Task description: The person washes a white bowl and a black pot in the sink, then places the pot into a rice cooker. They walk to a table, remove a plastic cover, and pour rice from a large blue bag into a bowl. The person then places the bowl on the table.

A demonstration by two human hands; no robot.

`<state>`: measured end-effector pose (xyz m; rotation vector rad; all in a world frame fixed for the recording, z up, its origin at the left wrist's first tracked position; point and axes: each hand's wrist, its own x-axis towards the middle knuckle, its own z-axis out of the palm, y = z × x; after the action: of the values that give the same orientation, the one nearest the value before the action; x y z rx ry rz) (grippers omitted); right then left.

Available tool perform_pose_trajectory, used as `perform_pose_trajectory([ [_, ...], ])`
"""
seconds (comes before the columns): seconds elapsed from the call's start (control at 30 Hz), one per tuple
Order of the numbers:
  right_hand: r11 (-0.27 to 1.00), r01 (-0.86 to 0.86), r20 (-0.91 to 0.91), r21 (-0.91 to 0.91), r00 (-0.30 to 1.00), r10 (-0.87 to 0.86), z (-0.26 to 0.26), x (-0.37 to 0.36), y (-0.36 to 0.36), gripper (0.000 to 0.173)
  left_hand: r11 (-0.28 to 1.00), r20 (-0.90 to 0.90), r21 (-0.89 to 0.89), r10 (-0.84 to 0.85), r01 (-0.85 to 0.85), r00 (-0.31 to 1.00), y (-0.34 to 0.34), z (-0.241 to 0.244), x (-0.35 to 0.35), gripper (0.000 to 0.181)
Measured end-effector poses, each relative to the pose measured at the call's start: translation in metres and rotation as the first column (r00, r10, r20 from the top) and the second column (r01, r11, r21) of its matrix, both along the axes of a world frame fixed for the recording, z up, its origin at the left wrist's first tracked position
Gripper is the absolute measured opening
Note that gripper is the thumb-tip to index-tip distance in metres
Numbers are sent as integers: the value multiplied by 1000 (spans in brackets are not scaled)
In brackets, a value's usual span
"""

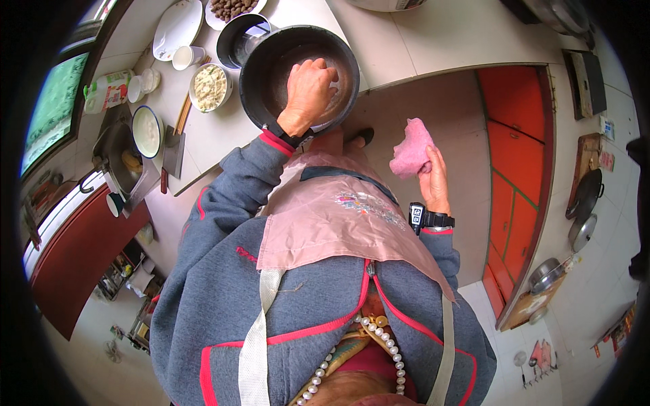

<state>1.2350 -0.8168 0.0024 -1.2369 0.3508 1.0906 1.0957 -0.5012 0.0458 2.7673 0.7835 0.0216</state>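
Observation:
A dark, deep round pot is in front of me at the counter's edge, its inside facing up. My left hand is over its inside, fingers curled and the wrist above the near rim. The palm side is hidden, so I cannot tell whether it holds something. To the right, my right hand grips a crumpled pink cloth in the air, apart from the pot. A smaller dark pot with liquid stands against the large one, on its far left side.
On the counter stand a bowl of pale shredded food, chopsticks, a white cup, an oval plate and a rimmed bowl. A cleaver lies near the edge, beside the sink. Orange cabinets stand right.

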Motion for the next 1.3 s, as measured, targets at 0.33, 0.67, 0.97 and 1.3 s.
perform_pose_trajectory([
  [0.33,1000,21,-22,19,1000,-21,2,2,11,34,1000,-114,9,-6,8,993,1,-5,2,19],
  [0.67,999,48,-27,-6,998,-48,3,2,15,29,998,-62,2,-63,63,996,4,-15,6,8],
  [0.97,999,36,-33,20,999,-35,-1,4,16,27,996,-92,-74,-57,50,994,12,11,7,10],
  [1.3,989,-123,25,78,992,121,-6,14,50,35,856,-71,9,517,-518,853,38,80,-172,24],
])
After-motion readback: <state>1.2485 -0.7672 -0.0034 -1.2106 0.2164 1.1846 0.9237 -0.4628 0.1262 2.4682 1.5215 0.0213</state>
